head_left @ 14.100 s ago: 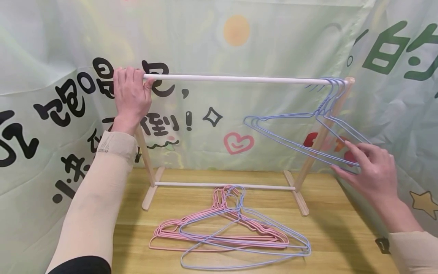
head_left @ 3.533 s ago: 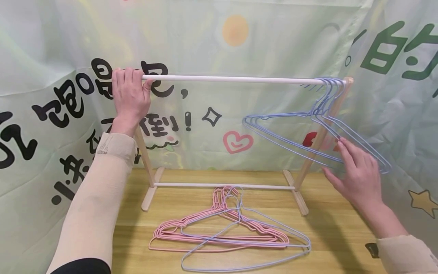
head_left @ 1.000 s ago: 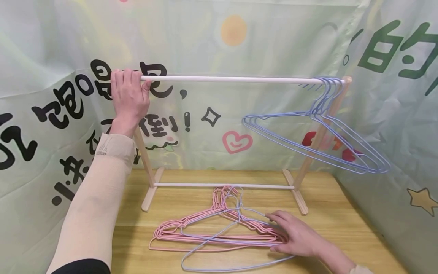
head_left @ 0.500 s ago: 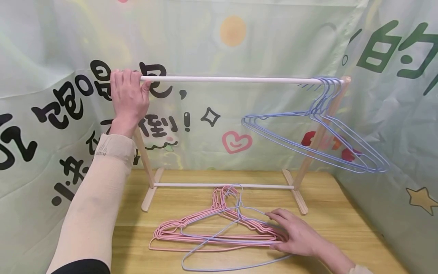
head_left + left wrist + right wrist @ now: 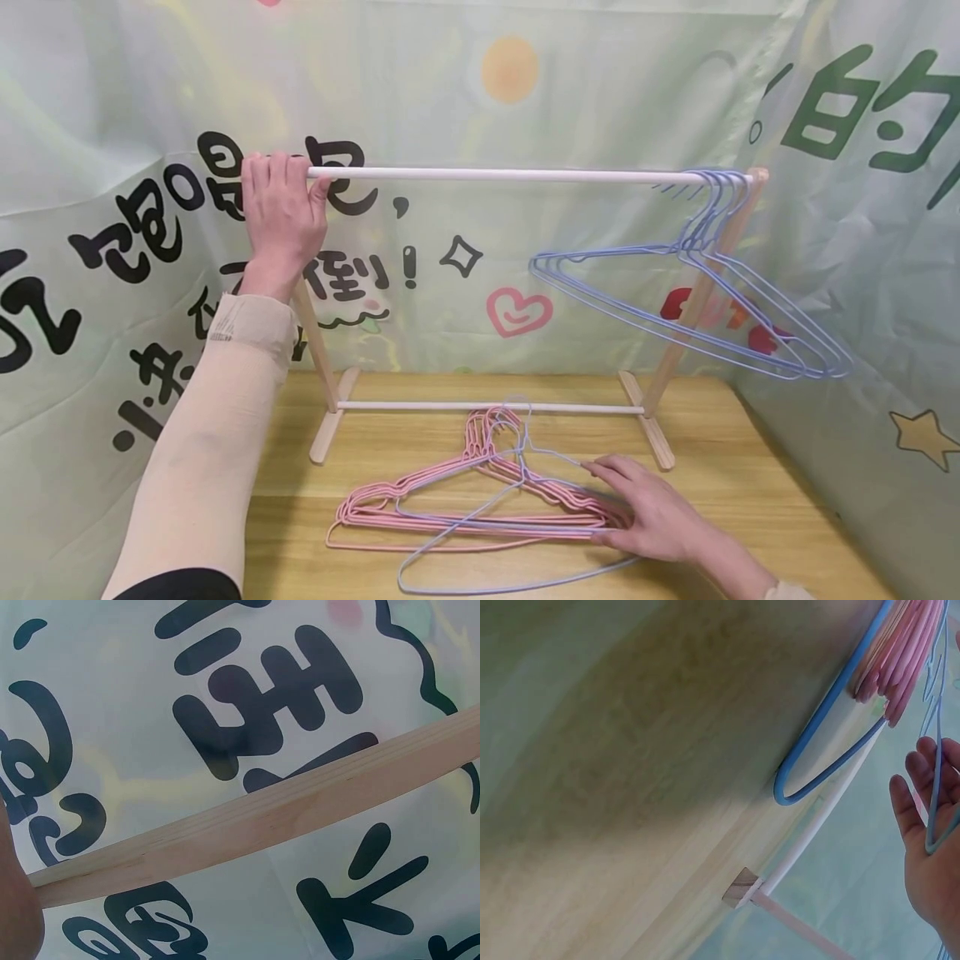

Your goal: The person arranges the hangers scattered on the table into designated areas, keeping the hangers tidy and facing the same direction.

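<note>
My left hand (image 5: 283, 212) grips the left end of the white top bar (image 5: 487, 174) of a wooden clothes rack. In the left wrist view, a wooden upright (image 5: 247, 817) crosses the picture. Down on the table, my right hand (image 5: 652, 510) holds the right corner of a blue wire hanger (image 5: 555, 454); in the right wrist view that corner sits between thumb and fingers. This hanger lies over a stack of pink hangers (image 5: 375, 492). A second blue hanger (image 5: 517, 592) lies partly across the stack, its right end hidden by the hand.
Several blue hangers (image 5: 637, 317) hang at the right end of the top bar, by the right upright (image 5: 686, 325). A lower white bar (image 5: 420, 407) joins the rack's wooden feet on the table (image 5: 750, 467). A printed cloth backdrop (image 5: 450, 92) stands behind.
From the hangers on the bar, my right hand has moved down to the table and taken a blue hanger's corner. That hanger's hook has risen slightly. My left hand has stayed put.
</note>
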Available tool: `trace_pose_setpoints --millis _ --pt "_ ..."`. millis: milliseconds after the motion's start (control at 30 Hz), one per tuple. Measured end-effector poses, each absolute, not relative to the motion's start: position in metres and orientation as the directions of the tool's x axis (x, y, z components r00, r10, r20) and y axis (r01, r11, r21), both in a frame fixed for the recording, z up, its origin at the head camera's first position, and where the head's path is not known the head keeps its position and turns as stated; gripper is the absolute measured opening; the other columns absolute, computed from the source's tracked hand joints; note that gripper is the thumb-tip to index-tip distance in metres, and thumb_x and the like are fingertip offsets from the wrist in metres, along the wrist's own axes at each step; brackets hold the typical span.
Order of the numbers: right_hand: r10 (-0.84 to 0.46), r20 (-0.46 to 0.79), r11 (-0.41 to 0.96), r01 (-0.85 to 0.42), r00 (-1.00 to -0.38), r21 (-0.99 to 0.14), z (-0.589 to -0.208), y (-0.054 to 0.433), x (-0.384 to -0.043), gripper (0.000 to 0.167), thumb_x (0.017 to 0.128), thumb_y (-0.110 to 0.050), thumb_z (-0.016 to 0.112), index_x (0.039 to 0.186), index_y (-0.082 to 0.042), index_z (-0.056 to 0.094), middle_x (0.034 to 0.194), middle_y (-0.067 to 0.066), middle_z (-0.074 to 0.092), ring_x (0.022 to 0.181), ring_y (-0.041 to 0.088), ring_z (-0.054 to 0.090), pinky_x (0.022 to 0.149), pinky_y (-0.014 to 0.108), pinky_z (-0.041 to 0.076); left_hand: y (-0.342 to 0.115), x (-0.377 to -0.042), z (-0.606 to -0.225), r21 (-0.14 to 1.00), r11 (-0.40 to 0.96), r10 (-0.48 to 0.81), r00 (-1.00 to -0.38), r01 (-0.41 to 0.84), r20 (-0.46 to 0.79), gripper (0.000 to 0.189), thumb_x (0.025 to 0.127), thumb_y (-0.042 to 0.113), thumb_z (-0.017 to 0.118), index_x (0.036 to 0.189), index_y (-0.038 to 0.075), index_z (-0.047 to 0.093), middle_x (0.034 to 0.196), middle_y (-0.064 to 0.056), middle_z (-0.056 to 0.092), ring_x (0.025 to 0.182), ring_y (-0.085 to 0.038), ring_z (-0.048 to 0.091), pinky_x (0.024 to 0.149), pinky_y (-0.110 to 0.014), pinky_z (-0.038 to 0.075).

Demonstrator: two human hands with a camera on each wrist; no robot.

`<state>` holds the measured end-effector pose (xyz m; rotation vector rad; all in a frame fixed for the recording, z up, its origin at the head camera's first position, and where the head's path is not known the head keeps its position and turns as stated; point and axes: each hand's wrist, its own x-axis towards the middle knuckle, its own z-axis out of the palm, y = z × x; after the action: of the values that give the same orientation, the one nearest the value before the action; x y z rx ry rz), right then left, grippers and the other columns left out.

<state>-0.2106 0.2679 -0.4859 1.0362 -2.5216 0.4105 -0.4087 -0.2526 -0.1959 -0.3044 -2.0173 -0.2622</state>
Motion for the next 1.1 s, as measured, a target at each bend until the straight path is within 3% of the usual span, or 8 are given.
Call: trace_pose_setpoints --millis 267,533,833,967,1100 --pt "-0.593 0.469 0.695 -0.710 -0.654 -0.113 -0.480 0.274 -0.208 0.090 0.066 -0.043 0.094 0.143 -0.011 0.060 0.134 -0.004 0.059 0.114 0.015 0.063 0.087 0.042 0.058 -0.251 -0.408 -0.196 0.057 0.945 0.099 -0.449 0.321 0.888 0.053 0.111 0.049 0.034 0.109 -0.002 0.046 0.101 -0.020 0.039 0.104 -0.043 0.032 0.116 -0.051 0.021" --pt "-0.559 0.521 0.662 -0.725 -0.645 -0.188 -0.470 0.282 -0.209 0.095 0.061 -0.027 0.097 0.144 -0.005 0.057 0.136 0.001 0.057 0.106 0.014 0.062 0.082 0.034 0.059 -0.251 -0.408 -0.195 0.059 0.947 0.096 -0.452 0.316 0.887 0.055 0.111 0.050 0.033 0.108 -0.003 0.046 0.101 -0.020 0.039 0.104 -0.043 0.032 0.117 -0.051 0.020" --pt "-0.549 0.566 0.659 -0.735 -0.615 -0.160 -0.468 0.282 -0.213 0.102 0.062 -0.031 0.099 0.149 -0.005 0.053 0.137 0.002 0.057 0.111 0.014 0.060 0.086 0.030 0.056 -0.251 -0.407 -0.196 0.066 0.943 0.096 -0.455 0.327 0.885 0.052 0.110 0.049 0.035 0.108 -0.002 0.045 0.101 -0.020 0.039 0.104 -0.043 0.032 0.116 -0.051 0.021" --pt "-0.519 0.613 0.657 -0.737 -0.595 -0.159 -0.462 0.282 -0.215 0.104 0.060 -0.031 0.099 0.149 -0.003 0.053 0.136 0.005 0.057 0.115 0.017 0.058 0.098 0.021 0.047 -0.251 -0.408 -0.197 0.063 0.941 0.096 -0.443 0.331 0.892 0.051 0.110 0.048 0.036 0.108 -0.002 0.046 0.101 -0.020 0.039 0.104 -0.043 0.032 0.115 -0.051 0.022" --pt "-0.476 0.684 0.647 -0.747 -0.553 -0.153 -0.451 0.281 -0.218 0.095 0.077 -0.053 0.088 0.148 0.000 0.054 0.133 0.011 0.059 0.119 0.024 0.056 0.110 0.015 0.031 -0.253 -0.409 -0.196 0.057 0.941 0.096 -0.426 0.333 0.900 0.050 0.110 0.048 0.038 0.108 -0.002 0.046 0.101 -0.020 0.039 0.104 -0.043 0.032 0.116 -0.051 0.022"
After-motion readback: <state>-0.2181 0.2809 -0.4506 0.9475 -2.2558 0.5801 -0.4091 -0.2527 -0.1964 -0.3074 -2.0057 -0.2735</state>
